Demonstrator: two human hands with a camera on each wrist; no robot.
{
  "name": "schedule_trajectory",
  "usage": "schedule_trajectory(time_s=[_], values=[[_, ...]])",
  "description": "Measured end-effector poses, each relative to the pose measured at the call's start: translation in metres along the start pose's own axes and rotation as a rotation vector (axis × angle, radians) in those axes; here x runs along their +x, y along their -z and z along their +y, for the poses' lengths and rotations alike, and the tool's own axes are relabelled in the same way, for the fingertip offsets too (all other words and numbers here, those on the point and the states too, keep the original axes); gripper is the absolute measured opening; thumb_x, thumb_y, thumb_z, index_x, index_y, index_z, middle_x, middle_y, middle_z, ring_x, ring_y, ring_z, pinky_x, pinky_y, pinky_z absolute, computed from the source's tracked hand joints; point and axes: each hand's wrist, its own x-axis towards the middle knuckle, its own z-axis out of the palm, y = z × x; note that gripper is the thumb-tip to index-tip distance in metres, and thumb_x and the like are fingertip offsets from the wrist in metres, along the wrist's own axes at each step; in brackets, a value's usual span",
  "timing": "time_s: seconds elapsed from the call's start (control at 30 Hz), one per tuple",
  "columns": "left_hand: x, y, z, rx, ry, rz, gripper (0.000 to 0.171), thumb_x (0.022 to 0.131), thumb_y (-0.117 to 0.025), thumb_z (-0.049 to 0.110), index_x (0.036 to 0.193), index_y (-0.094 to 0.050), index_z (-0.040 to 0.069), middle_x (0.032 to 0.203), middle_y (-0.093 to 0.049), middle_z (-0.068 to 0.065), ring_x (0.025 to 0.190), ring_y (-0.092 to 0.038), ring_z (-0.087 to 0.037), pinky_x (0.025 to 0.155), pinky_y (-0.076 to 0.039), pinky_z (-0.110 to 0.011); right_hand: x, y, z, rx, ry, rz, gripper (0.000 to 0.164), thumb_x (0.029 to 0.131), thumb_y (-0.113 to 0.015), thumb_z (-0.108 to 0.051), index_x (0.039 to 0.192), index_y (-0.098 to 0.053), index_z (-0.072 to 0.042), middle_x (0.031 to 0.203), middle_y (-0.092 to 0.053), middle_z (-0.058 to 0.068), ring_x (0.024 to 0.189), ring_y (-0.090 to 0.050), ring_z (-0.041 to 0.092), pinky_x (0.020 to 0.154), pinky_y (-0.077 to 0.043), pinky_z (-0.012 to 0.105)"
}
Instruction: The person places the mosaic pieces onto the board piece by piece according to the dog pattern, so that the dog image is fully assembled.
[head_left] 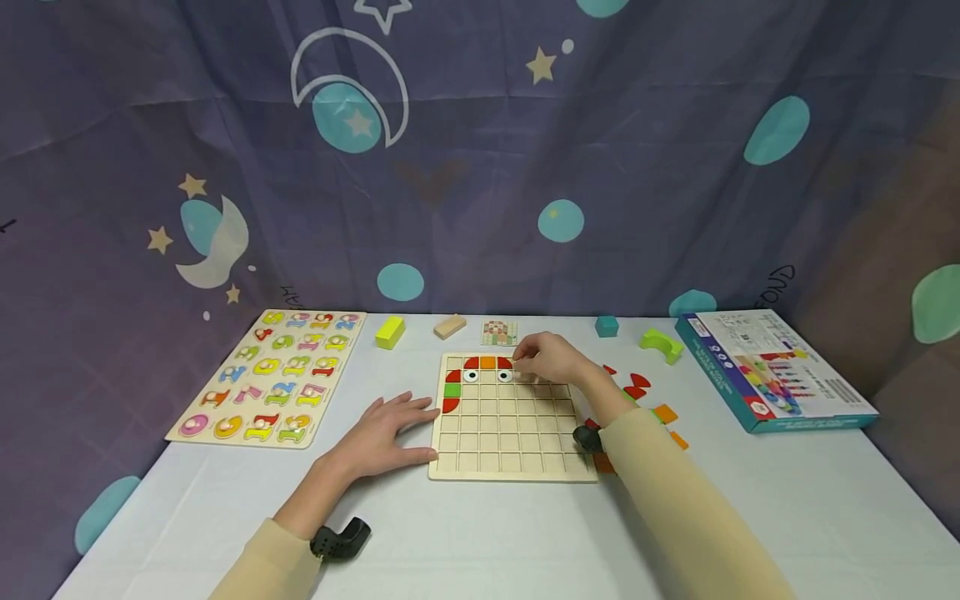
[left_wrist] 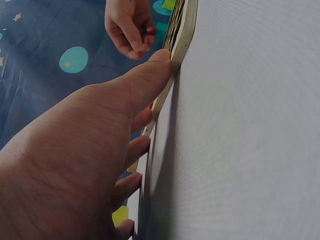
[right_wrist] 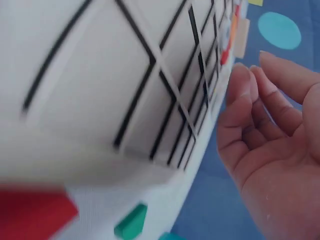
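A wooden grid board [head_left: 517,477] lies on the white table. Along its upper left part sit red curved pieces [head_left: 451,405], a green square [head_left: 452,389], an orange square [head_left: 488,362] and two eye pieces [head_left: 470,377]. My left hand [head_left: 382,437] is spread beside the board, its thumb [left_wrist: 145,75] and index finger against the left edge. Over the board's top edge is my right hand [head_left: 551,358], its bent fingers and thumb [right_wrist: 240,82] close together beside a red curved piece [head_left: 504,363]. No piece shows between those fingertips, which partly hide one another.
Loose red, orange and green pieces [head_left: 666,413] lie right of the board, partly behind the right sleeve. A pattern card [head_left: 498,333] and several blocks [head_left: 390,332] stand behind it. A number puzzle [head_left: 262,379] is at left, a blue-edged box [head_left: 772,367] at right.
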Motion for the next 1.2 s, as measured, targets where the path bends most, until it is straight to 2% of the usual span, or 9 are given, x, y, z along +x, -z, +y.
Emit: schedule_trajectory(time_s=[0.27,0.47,0.57,0.73,0.97,1.2], values=[[-0.001,0.002,0.000,-0.001,-0.010,0.002,0.067,0.085,-0.076,0.054,0.140,-0.063,0.018,0.150,-0.051,-0.005,0.147,-0.032,-0.032,0.116,-0.015,-0.063,-0.019,0.021,0.011,0.037,-0.017,0.030,0.019,0.097,-0.066,-0.014,0.110,-0.068,0.000,0.094,-0.063,0.008,0.085,-0.056,0.026,0.073,-0.049,0.034],[-0.001,0.001,-0.002,0.001,-0.018,0.002,0.067,0.085,-0.075,0.055,0.140,-0.063,0.018,0.150,-0.051,-0.004,0.147,-0.031,-0.032,0.116,-0.015,-0.063,-0.041,0.035,0.023,0.064,-0.005,0.046,0.022,0.098,-0.066,-0.013,0.112,-0.066,0.004,0.096,-0.062,0.011,0.088,-0.058,0.031,0.081,-0.053,0.043],[0.000,0.000,-0.002,-0.001,-0.021,0.004,0.067,0.085,-0.075,0.055,0.140,-0.063,0.018,0.150,-0.051,-0.004,0.147,-0.031,-0.032,0.116,-0.015,-0.063,-0.051,0.042,0.032,0.064,-0.011,0.057,0.025,0.098,-0.066,-0.015,0.114,-0.066,0.004,0.098,-0.063,0.011,0.089,-0.060,0.032,0.084,-0.054,0.043],[-0.001,0.000,-0.002,-0.006,-0.004,0.001,0.069,0.085,-0.075,0.058,0.141,-0.062,0.019,0.151,-0.050,-0.003,0.147,-0.030,-0.031,0.117,-0.014,-0.063,-0.070,0.051,0.046,0.044,-0.055,0.076,0.031,0.098,-0.067,-0.021,0.119,-0.065,0.002,0.104,-0.063,0.011,0.092,-0.058,0.028,0.083,-0.052,0.038],[0.000,0.000,-0.001,-0.013,-0.006,-0.002,0.069,0.085,-0.075,0.057,0.141,-0.062,0.019,0.151,-0.050,-0.003,0.148,-0.030,-0.031,0.117,-0.013,-0.062,-0.093,0.065,0.065,0.100,-0.110,0.084,0.036,0.098,-0.068,-0.022,0.124,-0.061,0.002,0.108,-0.062,0.013,0.091,-0.059,0.031,0.079,-0.056,0.040],[0.000,0.000,-0.001,-0.004,-0.011,0.001,0.068,0.085,-0.075,0.057,0.140,-0.063,0.019,0.150,-0.051,-0.003,0.147,-0.031,-0.031,0.117,-0.014,-0.063,-0.101,0.074,0.080,0.091,-0.140,0.105,0.036,0.099,-0.066,-0.020,0.127,-0.060,0.003,0.113,-0.060,0.016,0.094,-0.059,0.031,0.078,-0.057,0.037]])
